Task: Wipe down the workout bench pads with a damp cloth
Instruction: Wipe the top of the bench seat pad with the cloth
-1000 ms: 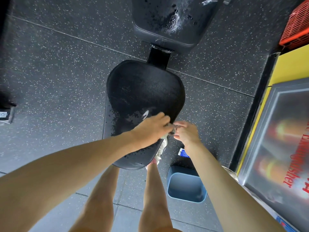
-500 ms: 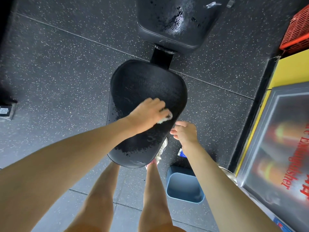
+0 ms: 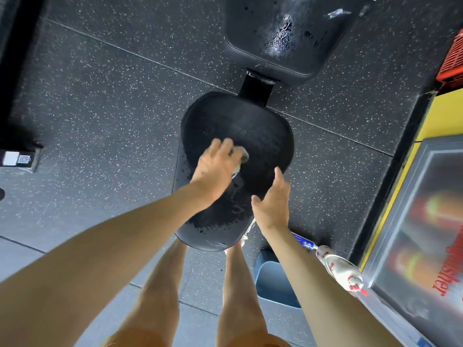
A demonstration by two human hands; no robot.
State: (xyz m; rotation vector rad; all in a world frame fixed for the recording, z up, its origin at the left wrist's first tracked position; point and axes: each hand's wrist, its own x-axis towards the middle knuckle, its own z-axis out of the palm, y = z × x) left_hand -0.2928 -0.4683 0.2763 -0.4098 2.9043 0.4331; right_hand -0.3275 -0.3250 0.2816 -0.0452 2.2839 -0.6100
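– At the near end of the seat pad (image 3: 253, 126), what is located?
– Two bare legs (image 3: 157, 284) stand at that end. A blue bin (image 3: 275, 284) sits on the floor to the right of it. A white bottle (image 3: 338, 269) lies further right.

– Condition of the right hand?
– The right hand (image 3: 273, 204) is over the right edge of the seat pad. Fingers are straight and close together, thumb spread, holding nothing. Contact with the surface cannot be determined.

– Condition of the left hand?
– The left hand (image 3: 215, 169) is left of the seat pad's centre. Fingers are curled over the cloth (image 3: 242, 158), pressing it onto the surface. The cloth is pale and mostly covered by the hand. The near half of the seat pad shows wet patches and droplets.

– Beyond the seat pad's far end?
– A black bracket (image 3: 258, 90) joins it to the back pad (image 3: 250, 33), which shows a wet streak.
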